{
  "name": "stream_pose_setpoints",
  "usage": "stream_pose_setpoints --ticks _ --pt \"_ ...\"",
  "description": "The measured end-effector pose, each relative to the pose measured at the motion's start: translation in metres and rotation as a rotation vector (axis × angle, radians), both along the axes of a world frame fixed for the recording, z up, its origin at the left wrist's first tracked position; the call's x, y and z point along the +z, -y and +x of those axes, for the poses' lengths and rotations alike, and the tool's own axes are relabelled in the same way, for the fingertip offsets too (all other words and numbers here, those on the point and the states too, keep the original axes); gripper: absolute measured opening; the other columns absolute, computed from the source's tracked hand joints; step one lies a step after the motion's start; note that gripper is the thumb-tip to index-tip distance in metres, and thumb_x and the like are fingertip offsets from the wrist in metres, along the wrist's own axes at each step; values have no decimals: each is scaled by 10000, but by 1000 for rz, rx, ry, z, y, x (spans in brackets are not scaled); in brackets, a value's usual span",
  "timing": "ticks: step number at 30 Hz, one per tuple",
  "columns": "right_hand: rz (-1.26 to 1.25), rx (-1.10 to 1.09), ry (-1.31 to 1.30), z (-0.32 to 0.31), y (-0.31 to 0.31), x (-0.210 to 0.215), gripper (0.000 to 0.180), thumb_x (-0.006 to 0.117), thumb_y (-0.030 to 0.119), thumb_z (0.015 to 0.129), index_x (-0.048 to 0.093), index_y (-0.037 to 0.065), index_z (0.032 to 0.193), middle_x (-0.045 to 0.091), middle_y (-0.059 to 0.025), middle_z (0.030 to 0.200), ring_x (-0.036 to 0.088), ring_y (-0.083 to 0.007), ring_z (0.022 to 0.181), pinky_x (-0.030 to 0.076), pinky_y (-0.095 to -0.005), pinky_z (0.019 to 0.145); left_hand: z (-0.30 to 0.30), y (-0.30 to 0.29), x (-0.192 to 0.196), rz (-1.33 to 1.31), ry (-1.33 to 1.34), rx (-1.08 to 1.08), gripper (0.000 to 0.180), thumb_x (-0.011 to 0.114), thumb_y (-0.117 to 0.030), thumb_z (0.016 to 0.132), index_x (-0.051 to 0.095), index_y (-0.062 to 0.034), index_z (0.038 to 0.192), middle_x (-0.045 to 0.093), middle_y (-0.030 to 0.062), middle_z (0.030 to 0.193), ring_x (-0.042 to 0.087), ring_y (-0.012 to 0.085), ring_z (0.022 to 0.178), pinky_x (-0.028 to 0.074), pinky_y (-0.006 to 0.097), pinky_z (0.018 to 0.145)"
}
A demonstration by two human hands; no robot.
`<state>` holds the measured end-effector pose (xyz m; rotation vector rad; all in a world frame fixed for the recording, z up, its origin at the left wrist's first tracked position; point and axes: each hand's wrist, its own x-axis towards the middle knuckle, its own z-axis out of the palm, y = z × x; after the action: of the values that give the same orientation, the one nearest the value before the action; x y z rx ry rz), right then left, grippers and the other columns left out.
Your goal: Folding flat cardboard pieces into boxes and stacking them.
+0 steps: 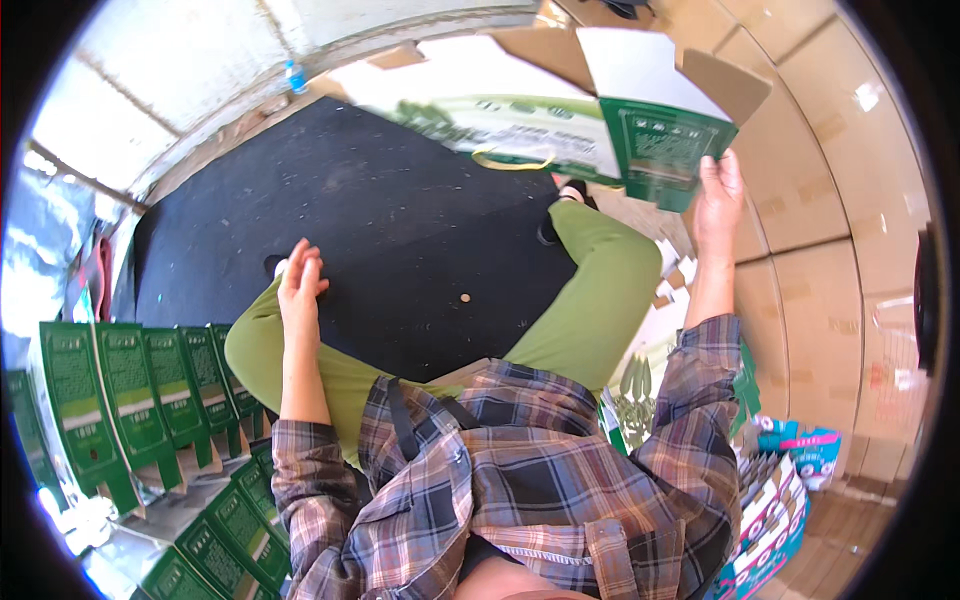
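Note:
My right hand (pixel 718 200) grips the lower right corner of a green and white cardboard carton (pixel 545 125). The carton is unfolded, its end flaps standing loose, and it is held up in front of me. A yellow carry strap (pixel 512 163) hangs along its lower edge. Over my left knee, my left hand (pixel 302 275) is held in the air with loosely bent fingers and nothing in it. Below and to the left of that hand stand rows of folded green cartons (pixel 122 385), the nearest things to it.
Brown cardboard boxes (pixel 815 330) are stacked as a wall on the right. A black mat (pixel 400 220) covers the floor ahead. More printed cartons (pixel 635 390) lie beside my right leg. Teal and pink boxes (pixel 770 535) stand lower right. A small bottle (pixel 296 77) stands far back.

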<state>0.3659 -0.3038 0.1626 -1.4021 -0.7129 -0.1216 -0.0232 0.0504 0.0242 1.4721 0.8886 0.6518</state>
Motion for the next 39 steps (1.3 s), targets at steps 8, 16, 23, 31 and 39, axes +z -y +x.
stream_pose_setpoints --ticks 8,16,23,31,39 --pt "52 444 -390 -36 -111 -103 288 493 29 921 535 30 1206 581 -15 1149 491 -106 1083 329 -278 985 -20 -48 -11 -328 580 408 609 527 -469 915 402 -73 1360 465 76 1341 404 228 1245 263 419 1055" --pt "-52 237 -594 -27 -114 -157 432 370 41 842 499 14 1253 551 -50 1224 460 -150 1156 301 -301 1013 -46 -50 -31 -582 695 103 414 598 -194 815 539 -53 1200 574 58 1229 495 225 1175 320 406 1037" --pt "28 195 -716 -8 -104 -160 421 411 92 764 554 40 1156 585 -32 1139 475 -157 1060 310 -322 960 -45 -33 -17 -652 642 -170 484 579 -93 736 524 -20 1211 562 90 1240 494 242 1183 334 415 1046" --pt "-241 -96 -755 -26 -120 -157 494 482 94 777 503 17 1265 580 -54 1156 481 -146 1058 375 -316 883 -42 -2 -20 -472 476 -40 445 534 -28 762 514 0 1205 564 103 1198 535 234 1118 408 380 973" --pt "-550 -229 142 -60 -132 -159 1112 829 290 676 92 9 1460 328 -256 1378 445 -341 1201 385 -395 992 -32 33 -3 -373 294 -56 379 548 23 760 585 -18 1135 612 56 1073 563 182 1013 417 310 908"
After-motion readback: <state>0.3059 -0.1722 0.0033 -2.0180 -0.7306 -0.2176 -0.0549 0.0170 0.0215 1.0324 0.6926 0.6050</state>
